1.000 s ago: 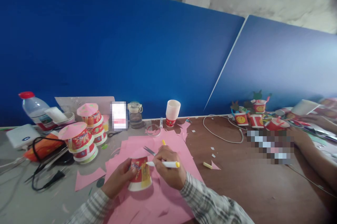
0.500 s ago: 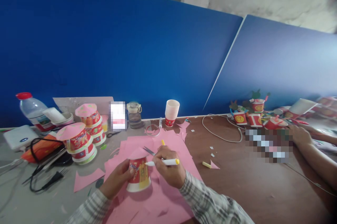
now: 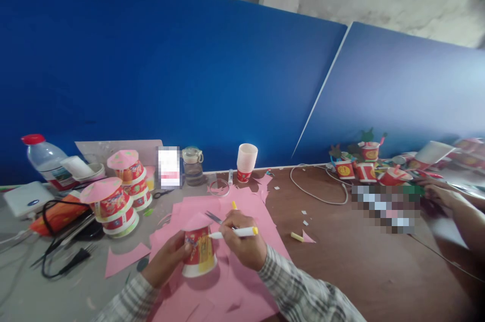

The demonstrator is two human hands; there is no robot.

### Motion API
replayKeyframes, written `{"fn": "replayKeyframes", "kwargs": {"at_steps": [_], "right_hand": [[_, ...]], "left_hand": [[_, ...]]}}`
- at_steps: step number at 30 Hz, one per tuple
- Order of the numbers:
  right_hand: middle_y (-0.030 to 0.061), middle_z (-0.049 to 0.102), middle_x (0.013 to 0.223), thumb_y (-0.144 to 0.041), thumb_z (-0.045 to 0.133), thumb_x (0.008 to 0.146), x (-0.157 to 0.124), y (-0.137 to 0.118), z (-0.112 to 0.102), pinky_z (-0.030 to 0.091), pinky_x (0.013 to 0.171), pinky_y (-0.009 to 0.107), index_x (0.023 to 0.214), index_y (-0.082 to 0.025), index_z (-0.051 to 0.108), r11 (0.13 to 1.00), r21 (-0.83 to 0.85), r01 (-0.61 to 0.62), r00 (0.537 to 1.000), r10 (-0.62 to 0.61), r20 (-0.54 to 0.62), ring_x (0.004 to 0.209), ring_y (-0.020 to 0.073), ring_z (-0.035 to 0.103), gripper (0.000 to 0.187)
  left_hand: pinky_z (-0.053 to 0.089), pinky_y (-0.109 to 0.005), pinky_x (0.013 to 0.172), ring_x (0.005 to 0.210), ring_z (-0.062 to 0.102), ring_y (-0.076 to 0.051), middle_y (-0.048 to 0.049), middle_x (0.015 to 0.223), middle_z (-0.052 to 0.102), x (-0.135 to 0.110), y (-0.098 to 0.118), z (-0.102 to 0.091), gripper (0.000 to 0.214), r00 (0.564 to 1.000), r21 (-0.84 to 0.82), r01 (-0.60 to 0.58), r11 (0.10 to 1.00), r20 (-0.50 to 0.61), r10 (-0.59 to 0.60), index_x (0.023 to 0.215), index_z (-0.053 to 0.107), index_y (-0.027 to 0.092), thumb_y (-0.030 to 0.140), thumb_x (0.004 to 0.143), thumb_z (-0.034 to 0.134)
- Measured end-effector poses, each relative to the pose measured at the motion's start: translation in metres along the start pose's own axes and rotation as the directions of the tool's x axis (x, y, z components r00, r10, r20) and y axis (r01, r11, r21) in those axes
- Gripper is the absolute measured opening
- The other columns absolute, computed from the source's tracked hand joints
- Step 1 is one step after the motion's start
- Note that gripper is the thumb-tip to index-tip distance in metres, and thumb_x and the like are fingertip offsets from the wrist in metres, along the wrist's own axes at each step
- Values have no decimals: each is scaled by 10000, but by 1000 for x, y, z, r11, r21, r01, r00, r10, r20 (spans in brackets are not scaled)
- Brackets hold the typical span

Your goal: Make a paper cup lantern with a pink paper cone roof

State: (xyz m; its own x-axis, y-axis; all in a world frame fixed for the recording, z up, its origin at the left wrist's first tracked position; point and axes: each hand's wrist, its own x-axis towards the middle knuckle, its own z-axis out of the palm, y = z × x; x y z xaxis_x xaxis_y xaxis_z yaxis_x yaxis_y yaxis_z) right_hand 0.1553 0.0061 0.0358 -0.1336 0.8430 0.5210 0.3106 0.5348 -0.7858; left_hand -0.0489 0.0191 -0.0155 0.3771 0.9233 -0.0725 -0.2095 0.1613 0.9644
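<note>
My left hand (image 3: 168, 256) is closed on the left side of an upturned red paper cup (image 3: 198, 249) with a yellow printed pattern and a white rim at the bottom. A piece of pink paper (image 3: 197, 220) sits on the cup's top. In my right hand (image 3: 242, 241) is a white marker (image 3: 237, 232) with a yellow end, its tip at the cup's upper right side. Scissors (image 3: 212, 217) stick out from the same hand, blades toward the pink top. Beneath both hands lie pink paper sheets (image 3: 257, 216).
Stacked cups with pink tops (image 3: 109, 201) stand at the left, near a bottle (image 3: 45, 158), a black cable (image 3: 68, 264) and a jar (image 3: 193, 165). Behind the sheets is a cup stack (image 3: 247, 160). At the right, a co-worker's hand (image 3: 441, 198) is near red cups (image 3: 367, 171).
The co-worker's hands at the right have shifted. My own hands, the cup and the marker stay almost where they were.
</note>
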Motion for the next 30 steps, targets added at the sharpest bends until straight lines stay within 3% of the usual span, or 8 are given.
{"fn": "replayKeyframes", "kwargs": {"at_steps": [30], "right_hand": [[-13,592,560,-165,541,731,-2,3,3,455,577,256,572,-183,621,995,64,-71,996,75,-52,556,155,559,179]], "left_hand": [[475,-453,721,874,560,-327,-71,885,687,0,-3,-4,497,1000,30,9,1000,5,-9,940,592,217,431,502,692]]}}
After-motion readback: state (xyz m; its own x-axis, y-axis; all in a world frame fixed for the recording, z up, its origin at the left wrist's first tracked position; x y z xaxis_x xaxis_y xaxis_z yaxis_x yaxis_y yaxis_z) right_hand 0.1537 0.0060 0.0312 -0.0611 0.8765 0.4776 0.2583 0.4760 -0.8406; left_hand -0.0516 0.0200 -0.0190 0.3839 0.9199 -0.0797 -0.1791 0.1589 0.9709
